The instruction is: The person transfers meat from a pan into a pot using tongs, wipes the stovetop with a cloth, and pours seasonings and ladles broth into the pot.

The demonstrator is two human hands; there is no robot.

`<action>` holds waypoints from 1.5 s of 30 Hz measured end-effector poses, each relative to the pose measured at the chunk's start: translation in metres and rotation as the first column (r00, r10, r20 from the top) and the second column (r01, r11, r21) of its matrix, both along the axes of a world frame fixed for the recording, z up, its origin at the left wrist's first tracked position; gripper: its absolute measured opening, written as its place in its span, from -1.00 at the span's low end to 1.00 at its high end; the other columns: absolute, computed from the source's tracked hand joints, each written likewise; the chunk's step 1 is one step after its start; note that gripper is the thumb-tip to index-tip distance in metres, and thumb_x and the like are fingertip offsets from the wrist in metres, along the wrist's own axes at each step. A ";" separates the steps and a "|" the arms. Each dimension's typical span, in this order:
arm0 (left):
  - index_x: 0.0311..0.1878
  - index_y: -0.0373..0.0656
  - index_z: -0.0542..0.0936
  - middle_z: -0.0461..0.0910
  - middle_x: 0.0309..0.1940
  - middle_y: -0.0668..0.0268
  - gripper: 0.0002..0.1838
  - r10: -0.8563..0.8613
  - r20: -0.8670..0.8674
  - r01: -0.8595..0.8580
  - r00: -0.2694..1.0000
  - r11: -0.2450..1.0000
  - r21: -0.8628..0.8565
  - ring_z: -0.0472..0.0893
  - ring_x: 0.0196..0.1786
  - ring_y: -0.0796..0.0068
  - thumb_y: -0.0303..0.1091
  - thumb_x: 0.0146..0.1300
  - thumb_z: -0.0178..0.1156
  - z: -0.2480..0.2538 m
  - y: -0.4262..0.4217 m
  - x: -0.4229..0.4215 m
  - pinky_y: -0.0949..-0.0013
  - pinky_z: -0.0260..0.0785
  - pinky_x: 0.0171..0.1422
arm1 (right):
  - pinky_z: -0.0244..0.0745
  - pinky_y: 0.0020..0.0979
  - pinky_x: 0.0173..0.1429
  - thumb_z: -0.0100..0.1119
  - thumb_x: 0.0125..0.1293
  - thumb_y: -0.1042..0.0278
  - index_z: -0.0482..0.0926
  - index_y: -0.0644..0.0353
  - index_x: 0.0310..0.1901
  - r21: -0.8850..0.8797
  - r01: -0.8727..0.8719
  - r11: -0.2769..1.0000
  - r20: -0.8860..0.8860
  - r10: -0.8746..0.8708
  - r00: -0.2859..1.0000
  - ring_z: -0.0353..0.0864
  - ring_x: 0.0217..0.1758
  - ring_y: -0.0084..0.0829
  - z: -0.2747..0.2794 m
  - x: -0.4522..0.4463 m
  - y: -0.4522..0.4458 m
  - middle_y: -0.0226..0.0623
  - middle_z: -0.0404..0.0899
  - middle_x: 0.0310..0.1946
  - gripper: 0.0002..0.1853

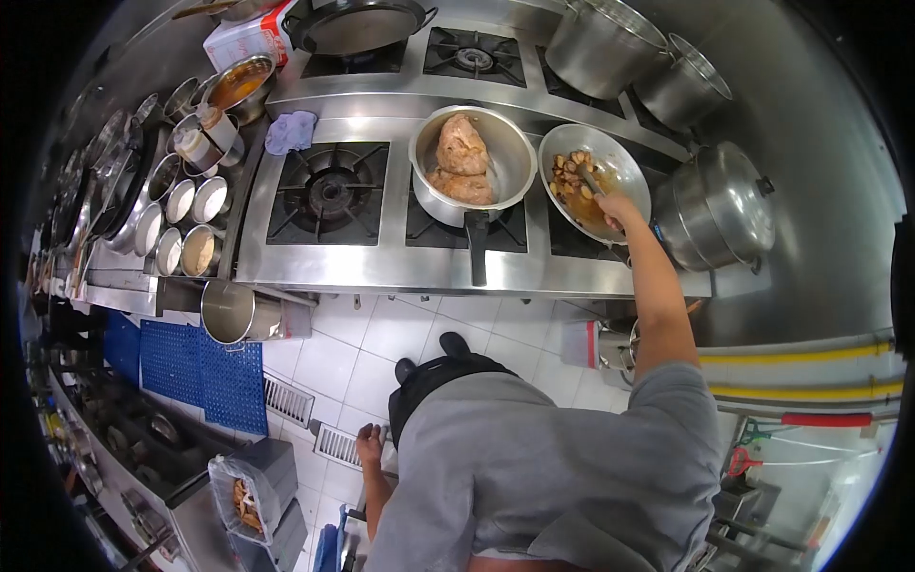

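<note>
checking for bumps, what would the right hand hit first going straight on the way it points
Besides the utensil it grips, the right hand would probably meet the far inner wall of the wide pan. Its height over the pan is unclear, so it might clear the rim.

Passage: space above the left burner [330, 193], reached over the stove's front edge [353, 270]. Obstacles: deep pot [431, 197] to its right, black handle [478, 250] jutting across the front edge; wide pan [621, 164] just beside; lidded pot [729, 205], far right; tall pot [605, 50], behind; purple cloth [291, 132], burner's rear left.
</note>
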State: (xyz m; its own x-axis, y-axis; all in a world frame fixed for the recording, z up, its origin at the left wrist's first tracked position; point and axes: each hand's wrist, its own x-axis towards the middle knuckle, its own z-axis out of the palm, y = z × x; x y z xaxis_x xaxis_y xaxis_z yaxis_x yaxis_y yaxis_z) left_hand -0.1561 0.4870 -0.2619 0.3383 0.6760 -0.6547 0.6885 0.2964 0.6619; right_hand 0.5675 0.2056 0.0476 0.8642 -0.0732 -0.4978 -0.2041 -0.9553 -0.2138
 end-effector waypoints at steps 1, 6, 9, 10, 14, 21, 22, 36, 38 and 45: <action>0.03 -0.46 0.51 0.62 -0.09 -0.03 -0.55 -0.049 -0.035 0.050 0.998 0.998 0.028 0.60 0.01 0.21 -0.29 0.18 0.26 -0.001 0.004 -0.002 0.30 0.39 0.15 | 0.28 -0.31 -0.65 -0.07 0.38 -0.05 0.45 0.29 -0.46 0.091 0.073 0.993 -0.048 -0.069 0.996 0.35 -0.74 -0.40 0.000 0.002 -0.006 -0.30 0.39 -0.71 -0.50; -0.06 -0.39 0.60 0.62 -0.12 -0.10 -0.54 -0.186 -0.142 0.183 0.972 0.982 -0.033 0.60 0.00 0.02 -0.15 0.15 0.24 -0.022 0.012 -0.036 0.22 0.40 0.13 | 0.24 -0.36 -0.67 -0.08 0.37 -0.15 0.41 0.25 -0.49 0.351 0.168 0.921 -0.142 -0.125 0.982 0.28 -0.77 -0.46 0.034 -0.027 -0.010 -0.36 0.33 -0.73 -0.46; -0.08 -0.38 0.61 0.63 -0.18 -0.11 -0.46 -0.201 -0.259 0.195 0.945 0.980 -0.050 0.61 -0.04 0.01 -0.04 0.08 0.26 -0.054 0.014 -0.066 0.17 0.41 0.11 | 0.14 -0.47 -0.71 -0.05 0.38 -0.15 0.42 0.14 -0.41 0.340 0.070 0.938 0.024 -0.083 0.996 0.16 -0.78 -0.61 0.064 -0.058 0.010 -0.50 0.27 -0.73 -0.53; -0.08 -0.38 0.61 0.63 -0.18 -0.11 -0.46 -0.200 -0.261 0.193 0.944 0.980 -0.053 0.61 -0.04 0.01 -0.04 0.08 0.26 -0.052 0.016 -0.068 0.17 0.41 0.11 | 0.25 -0.39 -0.67 -0.05 0.37 -0.18 0.44 0.18 -0.35 0.317 -0.005 0.948 0.109 -0.032 0.993 0.29 -0.76 -0.51 0.081 -0.074 0.023 -0.40 0.35 -0.71 -0.51; -0.06 -0.37 0.60 0.64 -0.15 -0.07 -0.47 -0.224 -0.313 0.217 0.923 0.974 -0.058 0.63 -0.06 0.05 -0.06 0.08 0.28 -0.057 0.026 -0.075 0.18 0.43 0.07 | 0.48 -0.26 -0.53 -0.04 0.34 -0.18 0.48 0.21 -0.15 0.116 -0.254 0.960 0.413 0.186 0.891 0.53 -0.69 -0.30 0.087 -0.122 0.061 -0.15 0.55 -0.59 -0.49; -0.02 -0.38 0.57 0.65 -0.14 0.00 -0.53 -0.126 -0.095 0.122 0.987 0.991 -0.048 0.62 -0.04 0.22 -0.16 0.14 0.30 -0.053 0.045 -0.044 0.28 0.43 0.10 | 0.49 -0.02 0.02 -0.03 0.31 -0.19 0.38 0.24 0.09 -0.251 -0.348 0.903 0.359 0.421 0.833 0.60 -0.07 0.13 0.072 -0.180 0.109 0.16 0.61 -0.24 -0.40; -0.02 -0.38 0.57 0.65 -0.14 0.00 -0.53 -0.129 -0.097 0.125 0.987 0.991 -0.048 0.62 -0.04 0.22 -0.16 0.14 0.30 -0.050 0.046 -0.043 0.28 0.43 0.10 | 0.49 -0.02 0.02 -0.03 0.31 -0.19 0.38 0.24 0.09 -0.250 -0.346 0.904 0.357 0.419 0.835 0.60 -0.07 0.13 0.076 -0.182 0.112 0.16 0.61 -0.24 -0.40; -0.02 -0.36 0.56 0.65 -0.26 0.09 -0.55 -0.012 -0.107 -0.002 0.994 0.992 -0.127 0.61 -0.20 0.33 -0.16 0.16 0.26 -0.054 0.005 -0.073 0.35 0.44 -0.07 | 0.53 -0.16 0.03 0.11 0.25 -0.10 0.41 0.36 -0.01 -0.427 -0.131 0.895 0.399 0.317 0.860 0.64 -0.06 -0.05 0.064 -0.124 0.020 0.06 0.61 -0.16 -0.42; -0.03 -0.36 0.56 0.65 -0.25 0.11 -0.57 -0.127 -0.186 0.112 0.974 0.990 -0.088 0.61 -0.18 0.34 -0.17 0.18 0.25 -0.047 0.001 -0.065 0.36 0.43 -0.06 | 0.53 -0.19 0.04 0.15 0.22 -0.08 0.43 0.37 0.00 -0.488 -0.185 0.853 0.346 0.384 0.856 0.64 -0.04 -0.09 0.042 -0.106 0.017 0.03 0.61 -0.14 -0.41; -0.01 -0.36 0.56 0.64 -0.33 0.15 -0.57 -0.142 -0.089 0.146 0.986 0.989 0.036 0.57 -0.36 0.43 -0.18 0.21 0.23 -0.018 -0.012 -0.039 0.38 0.41 -0.28 | 0.51 -0.28 0.11 0.19 0.22 -0.01 0.51 0.32 0.02 -0.483 -0.155 0.861 0.278 0.319 0.906 0.62 0.05 -0.19 0.003 -0.041 0.016 -0.09 0.62 -0.04 -0.47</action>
State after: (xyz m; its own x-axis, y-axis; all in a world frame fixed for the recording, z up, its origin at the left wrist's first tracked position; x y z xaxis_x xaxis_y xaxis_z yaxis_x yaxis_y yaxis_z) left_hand -0.1950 0.4755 -0.2797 0.3779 0.6518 -0.6575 0.7769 0.1631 0.6081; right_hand 0.5265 0.2219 0.0511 0.9904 0.0165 -0.1373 0.0477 -0.9726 0.2275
